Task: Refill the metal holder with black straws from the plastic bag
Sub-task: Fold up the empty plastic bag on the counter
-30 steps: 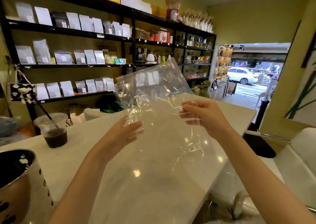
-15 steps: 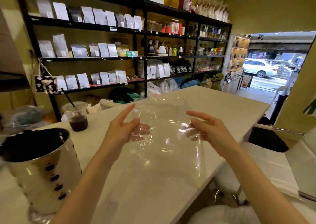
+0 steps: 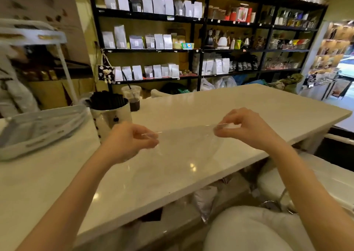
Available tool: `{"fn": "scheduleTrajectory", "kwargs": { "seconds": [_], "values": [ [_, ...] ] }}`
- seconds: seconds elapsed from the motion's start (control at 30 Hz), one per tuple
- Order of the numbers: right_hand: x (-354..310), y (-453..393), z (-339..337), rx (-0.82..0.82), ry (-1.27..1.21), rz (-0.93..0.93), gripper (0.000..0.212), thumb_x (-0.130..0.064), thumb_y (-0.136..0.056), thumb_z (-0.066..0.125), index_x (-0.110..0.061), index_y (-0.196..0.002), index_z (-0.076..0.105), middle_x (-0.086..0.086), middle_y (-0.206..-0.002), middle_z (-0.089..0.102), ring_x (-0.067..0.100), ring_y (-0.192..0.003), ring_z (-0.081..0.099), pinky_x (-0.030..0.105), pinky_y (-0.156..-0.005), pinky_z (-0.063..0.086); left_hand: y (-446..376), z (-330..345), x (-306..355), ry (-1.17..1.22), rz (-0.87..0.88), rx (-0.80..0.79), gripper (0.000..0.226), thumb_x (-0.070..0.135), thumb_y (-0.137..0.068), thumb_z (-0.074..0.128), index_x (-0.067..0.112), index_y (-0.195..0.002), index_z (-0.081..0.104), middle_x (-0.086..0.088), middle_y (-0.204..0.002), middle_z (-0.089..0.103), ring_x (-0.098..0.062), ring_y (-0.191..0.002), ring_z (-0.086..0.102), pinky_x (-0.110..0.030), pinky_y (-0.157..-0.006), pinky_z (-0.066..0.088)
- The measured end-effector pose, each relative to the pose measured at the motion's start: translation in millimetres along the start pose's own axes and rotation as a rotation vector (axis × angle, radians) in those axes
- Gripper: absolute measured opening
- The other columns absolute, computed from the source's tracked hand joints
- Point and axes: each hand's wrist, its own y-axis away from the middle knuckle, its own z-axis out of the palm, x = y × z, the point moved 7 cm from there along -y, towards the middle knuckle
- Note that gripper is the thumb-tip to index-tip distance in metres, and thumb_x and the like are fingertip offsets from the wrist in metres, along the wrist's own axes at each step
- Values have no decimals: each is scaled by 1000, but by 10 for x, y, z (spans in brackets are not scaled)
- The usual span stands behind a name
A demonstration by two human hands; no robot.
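Bag (image 3: 183, 147) hung empty, pinched by both hands' fingers (image 3: 151, 141); I saw holder (image 3: 111, 116), full, nearer left hand (image 3: 130, 141).

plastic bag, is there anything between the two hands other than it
No. In the head view only the clear plastic bag spans from the left hand to the right hand, with bare white counter showing through it.
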Motion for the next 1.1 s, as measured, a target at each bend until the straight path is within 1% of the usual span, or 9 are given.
{"fn": "scheduleTrajectory", "kwargs": {
  "seconds": [0.17,0.3,0.37,0.53,0.6,0.67,0.83,0.97,1.1],
  "values": [
    [-261,379,191,-257,-442,-44,11,-11,-82,63,-17,-78,71,5,-101,71,17,-88,67,29,-79,52,773,-9,-28,161,-114,96,5,25,-68,74,26,-73,73,12,-74,61,-3,-76,52,-15,-63,36],
    [-234,703,685,-424,-665,79,17,-16,-79,61,-1,-85,68,14,-82,70,23,-73,62,32,-74,47,1488,446,-354,490,-271,-207,21,33,-53,80,18,-68,74,7,-61,68,-6,-62,62,-17,-61,47],
    [-136,878,1059,-490,-692,227,18,-17,-88,53,-5,-90,67,-6,-69,71,8,-67,64,20,-73,48,1838,769,-546,652,-370,-344,9,25,-63,75,17,-63,69,8,-56,65,-3,-53,60,-15,-53,48],
    [218,1478,2284,-577,-1237,773,50,-29,-97,33,-11,-60,63,3,-49,64,8,-35,61,14,-32,44,2523,1536,-1284,975,-665,-408,9,15,-76,66,12,-84,68,2,-68,70,-9,-61,66,-19,-52,51],
    [373,1736,2816,-571,-1489,932,62,-34,-97,28,-6,-63,71,10,-60,70,15,-52,69,21,-46,54,2736,1859,-1651,1065,-829,-335,14,9,-75,64,9,-89,68,0,-71,72,-9,-61,68,-20,-51,53],
    [652,1995,3384,-553,-1610,1071,51,-44,-92,36,-5,-93,68,15,-86,73,25,-77,72,33,-65,59,2918,2200,-2065,1151,-948,-158,12,8,-69,67,9,-81,69,-4,-74,71,-10,-63,68,-23,-54,54],
    [1435,2867,4641,-690,-1156,1212,48,-51,-85,48,-13,-112,59,13,-106,68,24,-79,68,35,-66,51,3444,3098,-3191,1065,-1248,364,7,4,-80,62,10,-77,64,-9,-78,65,-19,-73,63,-31,-59,56],
    [1850,3353,5558,-831,-724,1058,20,-16,-78,70,-13,-96,62,18,-104,66,24,-87,63,28,-66,52,3625,3781,-4048,1014,-1377,520,17,-5,-79,59,9,-71,61,-15,-77,62,-22,-67,58,-25,-45,54],
    [2496,3354,6548,-649,-544,836,57,-26,-59,77,-26,-110,51,8,-89,68,23,-75,69,41,-65,60,3532,4369,-4979,1050,-1328,520,24,-9,-81,54,-1,-104,55,-19,-92,63,-29,-83,62,-24,-51,54]
  ]
}}
